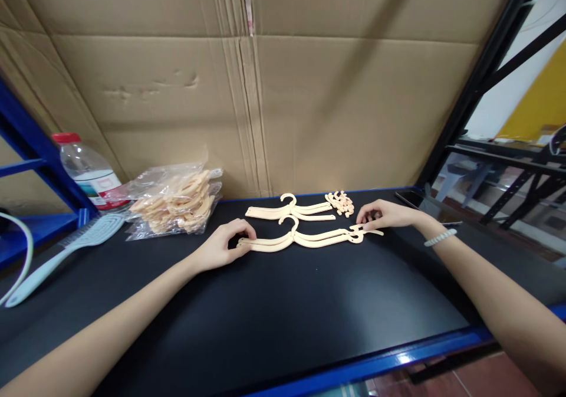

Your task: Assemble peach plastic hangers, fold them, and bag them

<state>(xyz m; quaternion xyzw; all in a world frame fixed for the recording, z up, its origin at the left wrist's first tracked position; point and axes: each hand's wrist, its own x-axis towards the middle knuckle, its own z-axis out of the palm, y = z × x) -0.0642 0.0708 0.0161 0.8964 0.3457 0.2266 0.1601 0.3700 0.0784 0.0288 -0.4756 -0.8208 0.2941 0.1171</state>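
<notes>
A cream plastic hanger (316,240) with a curved hook lies flat on the black tabletop. My left hand (227,242) is closed around its left end, thumb and fingers pinching it. At the other end, my right hand (384,214) has its fingertips pinched on a small cream plastic piece (372,232), which lies against loop-shaped parts by the hanger's tip. The fingers partly hide that piece. Behind this hanger is a second cream hanger (269,213), its hook pointing up and away from me. Beside its right end sits a pile of small cream hooks (340,202).
Clear bags of cream plastic parts (177,202) stand at the back left. Near them are a light blue hairbrush (66,258) and a red-capped bottle (88,170). Cardboard (331,108) walls the back. A dark phone-like object (410,198) lies back right.
</notes>
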